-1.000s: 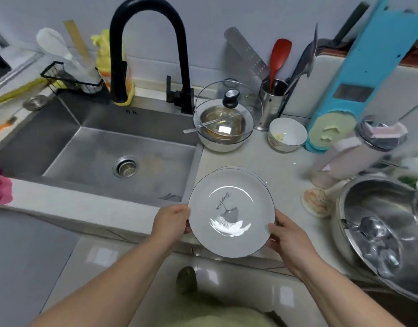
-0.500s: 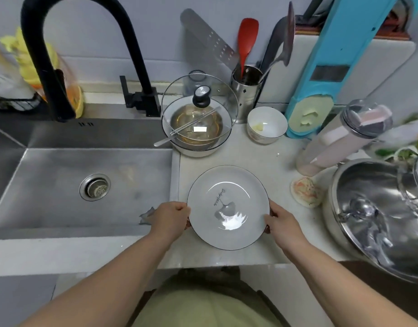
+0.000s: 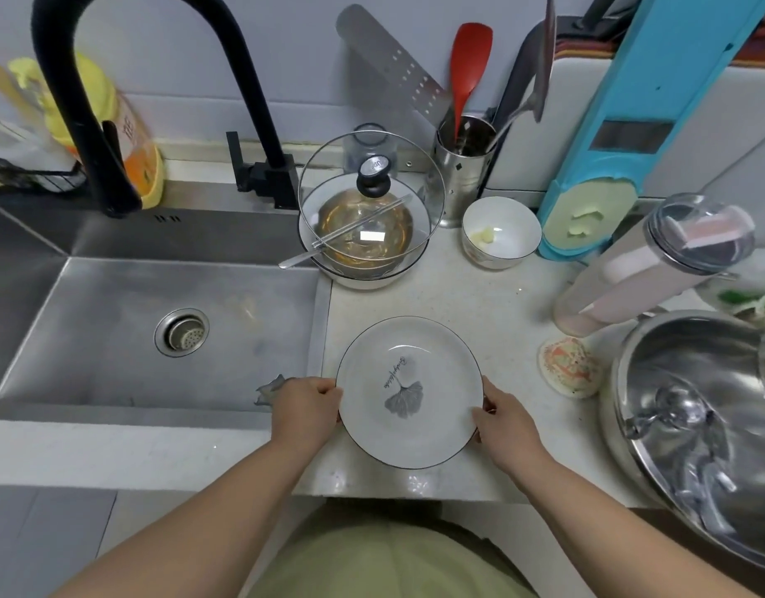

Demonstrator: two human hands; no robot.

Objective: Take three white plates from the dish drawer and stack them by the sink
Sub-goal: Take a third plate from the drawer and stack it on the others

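Your left hand point(image 3: 308, 407) and right hand point(image 3: 506, 420) each grip an opposite rim of the white plate point(image 3: 408, 392) on the counter point(image 3: 480, 304) just right of the sink point(image 3: 156, 321), its top hiding any plates beneath.

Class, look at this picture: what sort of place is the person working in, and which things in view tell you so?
Most likely a home kitchen counter. A steel sink with a black tap sits beside a worktop, a utensil holder stands at the wall, and both hands hold a white plate.
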